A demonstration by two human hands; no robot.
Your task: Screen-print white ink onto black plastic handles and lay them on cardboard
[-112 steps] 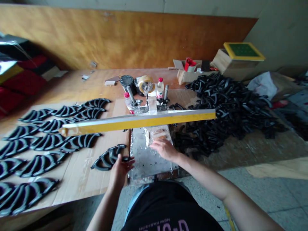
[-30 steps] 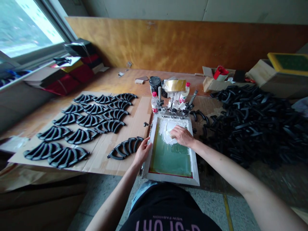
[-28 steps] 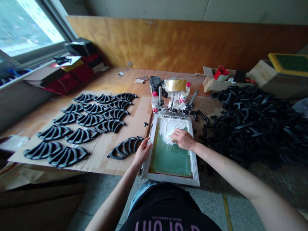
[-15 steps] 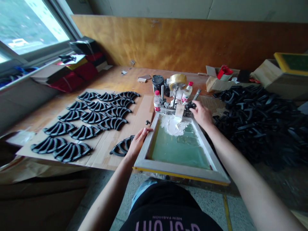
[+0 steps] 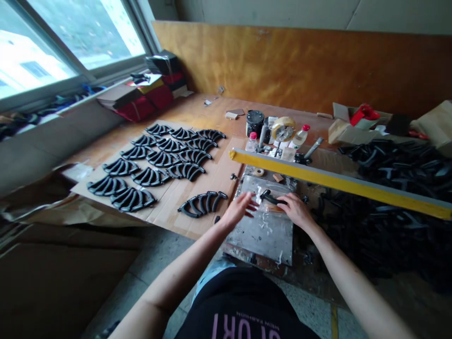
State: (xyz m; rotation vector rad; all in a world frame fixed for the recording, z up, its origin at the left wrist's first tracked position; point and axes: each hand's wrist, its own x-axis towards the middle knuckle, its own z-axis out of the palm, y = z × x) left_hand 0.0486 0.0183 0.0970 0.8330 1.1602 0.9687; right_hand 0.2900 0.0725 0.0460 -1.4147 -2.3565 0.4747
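The yellow-edged printing screen frame is raised, seen edge-on over the metal base plate. A black curved plastic part lies on the plate. My right hand is on this part, fingers curled over its right end. My left hand reaches over the plate's left edge with fingers stretched out, blurred, close to the part's left end. One finished black curved part lies alone on the cardboard just left of the plate.
Rows of black curved parts lie on cardboard to the left. A big heap of black parts fills the right. A tape roll, bottles and a black jar stand behind the screen's hinge. Boxes sit at back right.
The screen, flat on the plate a second ago, has swung up. My right hand left the white ink and both hands came down to the black part on the plate.
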